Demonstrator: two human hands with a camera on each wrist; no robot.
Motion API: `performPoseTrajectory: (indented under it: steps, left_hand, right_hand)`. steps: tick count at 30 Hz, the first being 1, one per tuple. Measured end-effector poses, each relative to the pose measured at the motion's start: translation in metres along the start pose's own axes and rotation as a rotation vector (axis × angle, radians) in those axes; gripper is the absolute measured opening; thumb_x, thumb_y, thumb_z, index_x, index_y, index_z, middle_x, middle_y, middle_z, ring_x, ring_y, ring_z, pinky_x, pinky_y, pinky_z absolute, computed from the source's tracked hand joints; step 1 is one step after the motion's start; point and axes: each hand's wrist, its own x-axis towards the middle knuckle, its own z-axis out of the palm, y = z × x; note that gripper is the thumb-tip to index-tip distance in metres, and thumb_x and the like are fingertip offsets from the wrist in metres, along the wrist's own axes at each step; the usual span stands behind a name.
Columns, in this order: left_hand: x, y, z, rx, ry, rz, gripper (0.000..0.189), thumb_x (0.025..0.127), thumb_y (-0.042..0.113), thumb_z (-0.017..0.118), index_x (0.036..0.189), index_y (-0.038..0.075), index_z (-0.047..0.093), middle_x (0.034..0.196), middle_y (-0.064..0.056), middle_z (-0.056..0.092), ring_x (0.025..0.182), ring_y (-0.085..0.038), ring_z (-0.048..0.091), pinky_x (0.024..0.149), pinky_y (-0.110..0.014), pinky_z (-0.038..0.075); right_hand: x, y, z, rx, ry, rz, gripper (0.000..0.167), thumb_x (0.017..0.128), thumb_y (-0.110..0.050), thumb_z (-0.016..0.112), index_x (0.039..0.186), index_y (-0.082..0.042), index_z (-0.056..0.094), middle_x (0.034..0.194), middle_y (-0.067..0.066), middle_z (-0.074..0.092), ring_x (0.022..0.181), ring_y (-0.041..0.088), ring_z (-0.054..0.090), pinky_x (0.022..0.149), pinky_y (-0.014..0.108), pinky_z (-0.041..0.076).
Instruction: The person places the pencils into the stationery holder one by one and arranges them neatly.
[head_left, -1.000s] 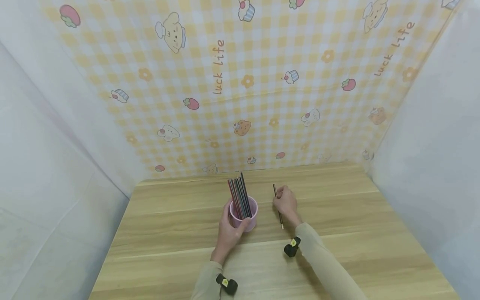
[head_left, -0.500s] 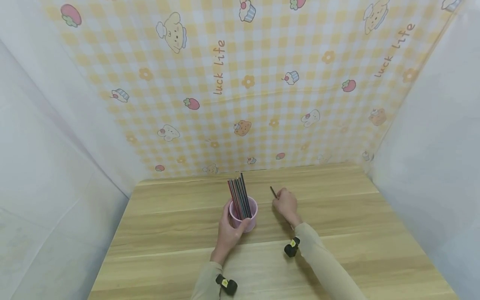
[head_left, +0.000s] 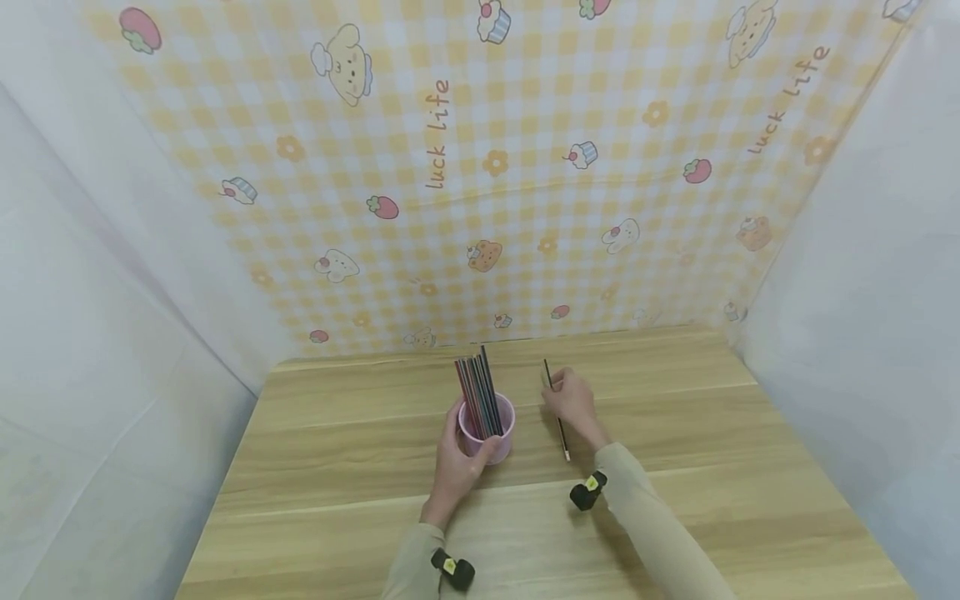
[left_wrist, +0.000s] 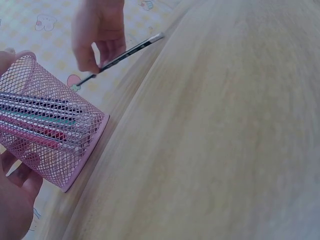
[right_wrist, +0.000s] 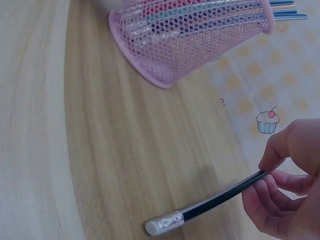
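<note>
My left hand (head_left: 459, 468) grips a pink mesh pencil cup (head_left: 495, 450) round its side in the middle of the table. A bundle of pencils (head_left: 478, 396), dark and coloured, leans in the cup toward the back left. To the right of the cup, my right hand (head_left: 572, 398) pinches a black pencil (right_wrist: 215, 201) between thumb and fingers. Its white eraser (right_wrist: 152, 228) in a silver band points toward me, and its other end points at the back wall. In the left wrist view the black pencil slants beside the upright cup, apart from it.
The wood-grain table (head_left: 337, 467) runs back to a yellow checked cloth (head_left: 405, 275) with cartoon prints. White sheets hang at the left (head_left: 112, 333) and right (head_left: 862, 292). A black wrist camera (head_left: 453, 569) sits on each sleeve.
The right hand swung the black pencil's eraser end toward the forearm, where it was mostly hidden, then back out into view. The left hand and cup have stayed put.
</note>
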Motion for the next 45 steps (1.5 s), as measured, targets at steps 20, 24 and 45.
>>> performPoseTrajectory:
  steps: [20, 24, 45]
  left_hand:
    - [0.002, -0.022, 0.002, -0.02, -0.005, -0.006, 0.083, 0.083, 0.01, 0.082, 0.154, 0.011, 0.038, 0.149, -0.014, 0.053, 0.136, -0.033, 0.052, 0.119, -0.04, 0.041]
    - [0.001, -0.01, 0.002, -0.004, 0.002, -0.01, 0.084, 0.082, 0.005, 0.081, 0.153, 0.003, 0.038, 0.147, -0.021, 0.053, 0.135, -0.037, 0.053, 0.118, -0.046, 0.041]
    - [0.001, -0.027, -0.001, -0.013, -0.021, -0.002, 0.084, 0.084, 0.015, 0.082, 0.154, 0.012, 0.038, 0.148, -0.014, 0.054, 0.135, -0.033, 0.053, 0.118, -0.039, 0.043]
  right_hand:
    - [-0.003, -0.045, -0.039, 0.197, 0.07, -0.131, 0.036, 0.09, -0.015, 0.064, 0.121, 0.002, 0.058, 0.109, 0.02, 0.066, 0.098, 0.035, 0.067, 0.081, 0.041, 0.062]
    - [-0.004, -0.061, -0.05, 0.227, 0.093, -0.173, 0.035, 0.09, -0.013, 0.062, 0.122, 0.002, 0.057, 0.111, 0.02, 0.066, 0.099, 0.034, 0.066, 0.085, 0.043, 0.061]
    - [-0.015, -0.132, -0.053, 0.458, 0.151, -0.411, 0.029, 0.087, 0.002, 0.066, 0.115, 0.002, 0.059, 0.1, 0.017, 0.065, 0.084, 0.02, 0.064, 0.068, 0.017, 0.059]
